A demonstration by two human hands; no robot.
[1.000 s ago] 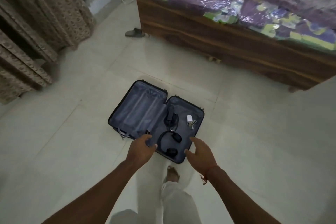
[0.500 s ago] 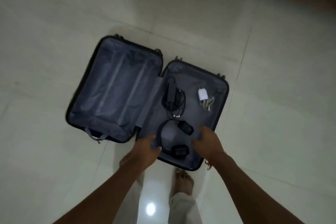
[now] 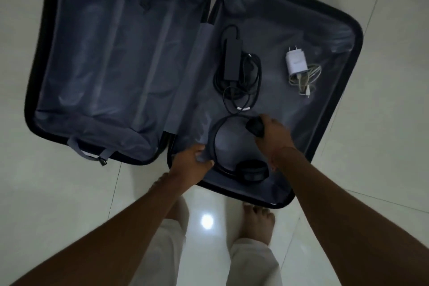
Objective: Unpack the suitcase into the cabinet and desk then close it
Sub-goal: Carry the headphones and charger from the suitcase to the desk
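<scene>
Both forearms (image 3: 325, 193) are bare, with no sleeves in view; a thin reddish thread (image 3: 274, 158) circles the right wrist; light cream trousers (image 3: 253, 264) cover the legs; both feet (image 3: 257, 223) are bare

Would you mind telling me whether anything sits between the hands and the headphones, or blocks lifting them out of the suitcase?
Nothing visible does. The right hand already grips one earcup of the headphones, and the left hand is at the headband. The black power adapter and white charger lie apart, farther back in the suitcase, which lies open.
</scene>
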